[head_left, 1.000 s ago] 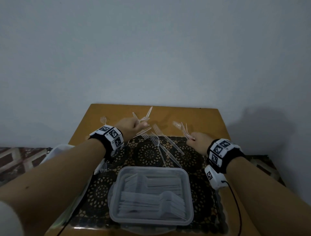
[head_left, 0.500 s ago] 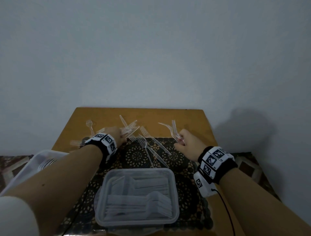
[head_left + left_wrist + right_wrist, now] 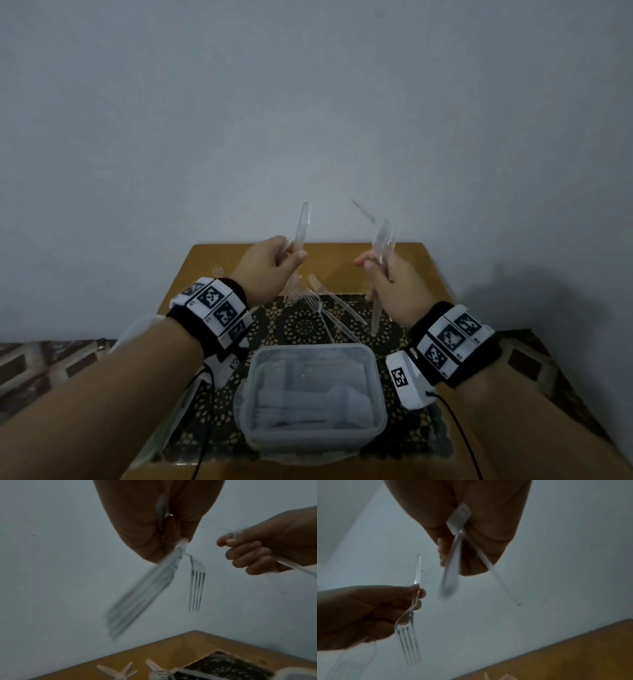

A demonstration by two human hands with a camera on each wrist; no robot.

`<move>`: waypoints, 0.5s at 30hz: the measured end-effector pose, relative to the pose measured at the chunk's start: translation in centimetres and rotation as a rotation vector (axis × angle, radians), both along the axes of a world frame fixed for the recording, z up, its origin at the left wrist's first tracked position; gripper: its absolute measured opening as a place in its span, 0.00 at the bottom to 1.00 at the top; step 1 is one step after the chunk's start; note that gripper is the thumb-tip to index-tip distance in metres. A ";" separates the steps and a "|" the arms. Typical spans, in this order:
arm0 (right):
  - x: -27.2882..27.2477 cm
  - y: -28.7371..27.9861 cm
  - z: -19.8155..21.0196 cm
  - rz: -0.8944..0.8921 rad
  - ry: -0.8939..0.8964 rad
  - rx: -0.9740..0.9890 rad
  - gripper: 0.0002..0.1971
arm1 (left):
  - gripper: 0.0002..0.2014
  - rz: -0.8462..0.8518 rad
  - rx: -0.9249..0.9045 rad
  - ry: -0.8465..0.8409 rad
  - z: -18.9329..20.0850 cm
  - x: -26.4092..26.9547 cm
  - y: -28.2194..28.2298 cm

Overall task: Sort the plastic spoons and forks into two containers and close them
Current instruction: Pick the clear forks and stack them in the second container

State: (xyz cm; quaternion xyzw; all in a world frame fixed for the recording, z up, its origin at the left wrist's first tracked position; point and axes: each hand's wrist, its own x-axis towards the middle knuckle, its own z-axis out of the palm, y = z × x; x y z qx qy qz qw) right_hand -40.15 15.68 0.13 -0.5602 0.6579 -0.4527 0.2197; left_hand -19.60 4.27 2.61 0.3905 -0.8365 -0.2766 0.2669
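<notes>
2 bunches of clear plastic forks are held raised above the wooden table (image 3: 342,253): one gripped by the left hand (image 3: 265,265), one by the right hand (image 3: 390,284). Light, slippery, brittle; handles are best gripped. Others lie beyond the lidded container (image 3: 313,397).

The head view looks forward and down from near the person over the brown wooden table (image 3: 342,255) toward the far wall. Each wrist view looks close along its own hand, tilted upward; all three share the table's far edge.
</notes>
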 end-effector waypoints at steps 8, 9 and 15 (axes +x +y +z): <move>6.5 5.5 4.4 0.095 -0.299 -0.205 0.14 | 0.10 -0.168 0.211 0.433 3.3 1.3 9.1; 7.2 6.3 4.4 0.111 -0.327 -0.202 0.16 | 0.09 -0.173 0.272 0.511 3.8 1.6 10.0; 10.6 10.5 3.2 0.055 -0.535 -0.210 0.15 | 0.09 -0.241 0.437 0.809 6.1 3.6 14.0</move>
